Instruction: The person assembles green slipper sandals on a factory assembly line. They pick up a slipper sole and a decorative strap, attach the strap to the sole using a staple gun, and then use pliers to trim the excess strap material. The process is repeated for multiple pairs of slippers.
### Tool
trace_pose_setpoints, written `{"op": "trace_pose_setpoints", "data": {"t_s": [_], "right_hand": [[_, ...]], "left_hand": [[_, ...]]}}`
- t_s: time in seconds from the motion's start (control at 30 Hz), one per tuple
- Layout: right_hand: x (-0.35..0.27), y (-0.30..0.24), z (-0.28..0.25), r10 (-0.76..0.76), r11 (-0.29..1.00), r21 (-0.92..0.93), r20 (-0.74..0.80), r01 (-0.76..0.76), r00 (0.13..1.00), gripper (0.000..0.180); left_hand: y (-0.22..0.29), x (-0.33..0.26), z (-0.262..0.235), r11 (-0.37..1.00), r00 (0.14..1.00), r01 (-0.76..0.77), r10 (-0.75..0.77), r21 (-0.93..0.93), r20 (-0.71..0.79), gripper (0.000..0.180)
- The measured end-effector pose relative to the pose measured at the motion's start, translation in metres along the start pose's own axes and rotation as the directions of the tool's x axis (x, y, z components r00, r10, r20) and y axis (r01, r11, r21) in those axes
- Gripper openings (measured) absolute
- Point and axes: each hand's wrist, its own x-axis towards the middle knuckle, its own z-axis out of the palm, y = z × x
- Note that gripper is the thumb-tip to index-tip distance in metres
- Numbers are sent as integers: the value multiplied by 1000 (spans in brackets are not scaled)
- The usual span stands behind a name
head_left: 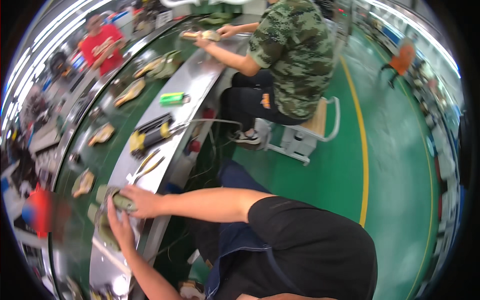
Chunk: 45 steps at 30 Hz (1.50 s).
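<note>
An olive-green shoe (124, 202) is between my hands at the near end of the metal ledge. My right hand (143, 201) reaches in from the right with its fingers closed round one side of it. From below comes my left hand (121, 227), its fingers pressed against the shoe's near side. More olive-green shoe pieces (106, 232) lie beside and under my left hand, partly hidden by it. Just beyond my right hand rest yellow-handled pliers (148, 165). Past these lies a yellow and black corded tool (150, 137).
A bright green box (172, 98) sits farther along the metal ledge (187, 82). On the green conveyor belt to the left are several tan and olive shoe parts (131, 92). A co-worker in camouflage (302, 60) sits ahead on a wheeled stool (315, 125). A pale strip (111, 256) lies nearby.
</note>
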Motion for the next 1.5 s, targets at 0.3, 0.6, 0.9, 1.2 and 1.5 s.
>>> {"op": "trace_pose_setpoints", "data": {"t_s": [0.3,0.6,0.9,1.2,1.5], "right_hand": [[-40,-25,-73,379,745,529,165,-406,910,23],[-214,-37,-181,625,272,558,517,-784,585,45],[-314,29,-161,828,512,488,-63,-707,557,59],[-255,81,-149,775,613,250,-10,-749,632,53],[-239,76,-156,767,634,59,77,-771,637,58]], "left_hand": [[60,-6,7,895,938,-316,243,315,248,106],[146,-101,121,977,866,211,-179,-17,467,101],[131,-152,235,522,503,808,-369,-273,781,102],[108,-146,265,-110,365,901,-328,-419,871,53],[119,-155,267,-254,333,869,-334,-424,882,51]]}}
